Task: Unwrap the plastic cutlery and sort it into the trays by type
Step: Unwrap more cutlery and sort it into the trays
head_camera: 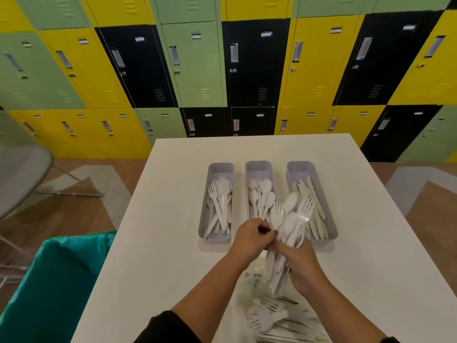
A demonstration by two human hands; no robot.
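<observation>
Above the near end of the middle tray (258, 167), I logged one mixed bundle of white plastic cutlery (284, 233), forks and spoons fanned upward, handles gathered low.

Right hand (303, 266): fingers curled round the handle ends, clamped on the bundle. Left hand (249, 237): fingertips pinched together at the bundle's left side; whether they held film or a single stem I could not tell.

Handling, as I judged it: very light, thin and smooth, so pieces would slip past one another if the hold slackened. Stems stiff but springy; tines the part most likely to snap or snag. Best taken by the handle, one piece at a time, drawn lengthways out of the fan.

Destinations on the white table (173, 194): left tray (221, 167), forks; middle tray, spoons; right tray (300, 165), knives. All three lay side by side, partly filled.

Stock outstanding: a heap of wrapped cutlery (272, 318) at the near table edge, clear film over it, slick and soft by my reckoning.

Adjacent: green-lined bin (49, 280) just left of the table.
</observation>
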